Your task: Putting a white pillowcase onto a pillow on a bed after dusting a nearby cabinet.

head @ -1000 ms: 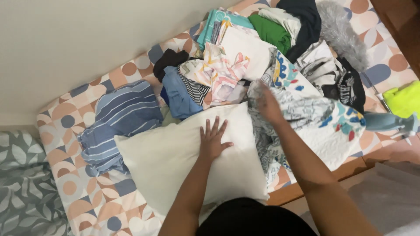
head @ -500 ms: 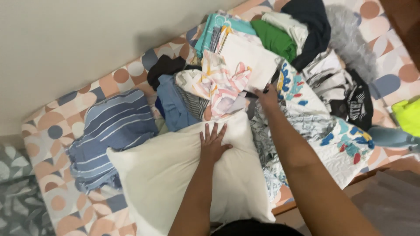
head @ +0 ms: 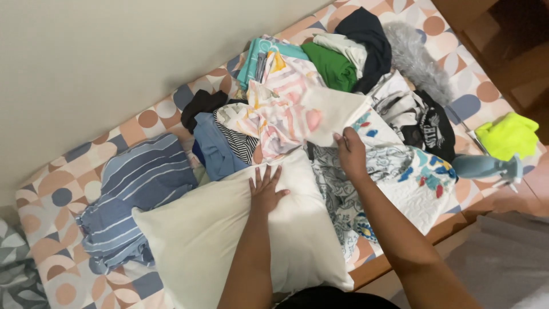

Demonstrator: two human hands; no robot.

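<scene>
left hand: left hand (head: 266, 189) flat on the white pillow (head: 229, 240), fingers spread wide, palm down, gripping nothing; sits near the pillow's upper edge, centre of frame.
right hand: right hand (head: 350, 153) just right of centre, fingers pinched on the lower edge of a white cloth (head: 331, 114), lifting it off the pile.
white cloth: above the right hand, middle of frame, lying over the pastel patterned garment (head: 274, 111) and touching the floral sheet.
pillow: lower centre of frame, plain white, tilted diagonally, lower corner near the bed edge; touches the striped blue cloth at its left.
floral sheet: white-and-grey floral sheet (head: 394, 183) right of the pillow, under the right forearm, with coloured blots toward the right.
clothes pile: upper centre; blue jeans (head: 214, 149) beside a black-and-white striped top (head: 243, 143), green shirt (head: 331, 66), teal cloth (head: 257, 54), dark navy garment (head: 366, 40), black printed tee (head: 429, 123), grey fluffy piece (head: 414, 60).
striped blue cloth: striped blue cloth (head: 134, 194) left of frame, crumpled, beside the pillow.
bedsheet: bedsheet (head: 63, 183) with orange, blue and cream circle pattern, covers the bed under everything.
right edge: neon yellow cloth (head: 506, 134) and a pale blue spray bottle (head: 486, 166) lying on its side just below it.
wall: plain cream wall (head: 114, 51), upper left of frame.
</scene>
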